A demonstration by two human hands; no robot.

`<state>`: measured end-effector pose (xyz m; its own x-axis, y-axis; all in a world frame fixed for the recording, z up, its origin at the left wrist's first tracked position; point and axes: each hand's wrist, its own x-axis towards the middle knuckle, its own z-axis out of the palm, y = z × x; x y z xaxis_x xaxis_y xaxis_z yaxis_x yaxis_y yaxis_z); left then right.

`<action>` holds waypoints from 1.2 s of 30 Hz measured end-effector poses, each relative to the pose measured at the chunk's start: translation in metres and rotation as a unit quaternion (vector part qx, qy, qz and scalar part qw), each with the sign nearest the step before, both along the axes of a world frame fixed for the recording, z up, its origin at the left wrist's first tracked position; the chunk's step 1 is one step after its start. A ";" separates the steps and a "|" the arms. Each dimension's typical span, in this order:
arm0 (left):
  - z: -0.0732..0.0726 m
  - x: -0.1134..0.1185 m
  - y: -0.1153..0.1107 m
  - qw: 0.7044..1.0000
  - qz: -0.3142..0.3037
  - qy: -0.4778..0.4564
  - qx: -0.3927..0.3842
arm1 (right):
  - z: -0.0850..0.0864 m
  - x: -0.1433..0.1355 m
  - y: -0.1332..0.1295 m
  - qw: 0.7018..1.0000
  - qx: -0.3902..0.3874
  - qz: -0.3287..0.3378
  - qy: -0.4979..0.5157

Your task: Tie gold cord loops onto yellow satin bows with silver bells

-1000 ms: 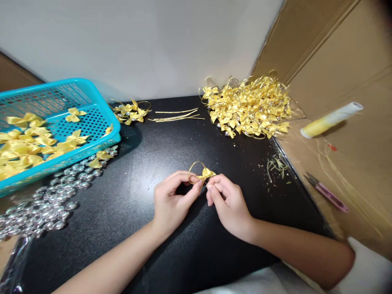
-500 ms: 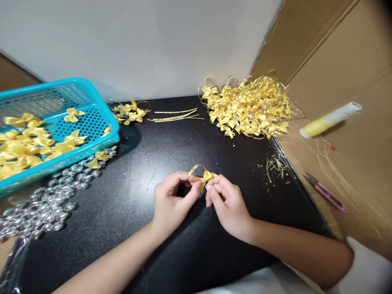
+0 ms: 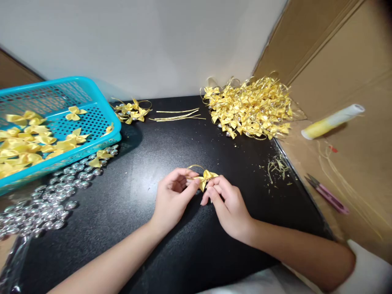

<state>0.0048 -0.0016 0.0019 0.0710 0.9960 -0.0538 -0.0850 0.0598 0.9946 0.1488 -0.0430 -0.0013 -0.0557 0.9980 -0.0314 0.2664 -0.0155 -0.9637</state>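
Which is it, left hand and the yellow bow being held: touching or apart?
Touching. Head view shows the left hand with its thumb tip against the yellow bow.

White sleeve (image 3: pixel 369 265) ending near right elbow; forearms (image 3: pixel 122 249) and hands (image 3: pixel 173 198) bare; pale clothing (image 3: pixel 263 281) at lap.

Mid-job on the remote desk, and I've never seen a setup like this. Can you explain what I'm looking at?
There's no machine: these are a person's bare hands, seen by one head-worn camera looking forward and down. The left hand pinches a yellow bow with a thin gold loop; the right hand has fingertips at its other side, grip unclear. On the black tabletop are silver beads, gold strips and a heap of looped bows. A blue basket at left contains more bows; pink-handled snips lie at right.
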 end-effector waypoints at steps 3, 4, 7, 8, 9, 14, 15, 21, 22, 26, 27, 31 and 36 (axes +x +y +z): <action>-0.002 -0.002 0.000 0.999 -0.027 0.022 0.037 | -0.001 0.000 0.000 1.000 0.004 -0.005 0.004; -0.003 -0.004 0.001 0.997 -0.036 0.037 0.054 | -0.001 0.000 0.000 1.000 0.004 -0.005 0.007; -0.004 -0.008 0.002 0.987 -0.055 0.095 0.114 | -0.001 0.001 0.000 1.000 0.003 -0.001 0.015; -0.004 -0.009 0.003 0.982 -0.059 0.116 0.134 | -0.001 0.001 0.000 1.000 0.003 0.001 0.015; -0.004 -0.010 0.004 0.977 -0.064 0.137 0.149 | -0.001 0.001 0.000 1.000 0.002 0.002 0.015; 0.000 -0.013 0.007 0.970 -0.082 0.176 0.146 | -0.001 0.002 0.001 1.000 -0.005 0.007 0.018; 0.000 -0.013 0.007 0.972 -0.084 0.172 0.135 | -0.001 0.002 0.001 1.000 -0.007 0.008 0.018; 0.002 -0.011 0.009 0.978 -0.100 0.154 0.093 | -0.002 0.003 0.000 1.000 -0.010 0.012 0.016; 0.003 -0.011 0.009 0.979 -0.102 0.152 0.090 | -0.001 0.003 0.000 1.000 -0.009 0.014 0.016; 0.004 -0.010 0.009 0.981 -0.104 0.148 0.076 | 0.001 0.003 0.000 0.999 -0.021 0.028 0.019; 0.004 -0.010 0.008 0.981 -0.104 0.147 0.072 | 0.001 0.003 0.000 0.999 -0.027 0.032 0.022; 0.005 -0.009 0.008 0.982 -0.105 0.146 0.064 | 0.002 0.003 -0.001 0.996 -0.057 0.050 0.040; 0.004 -0.009 0.006 0.981 -0.102 0.152 0.066 | 0.002 0.003 -0.001 0.989 -0.109 0.051 0.081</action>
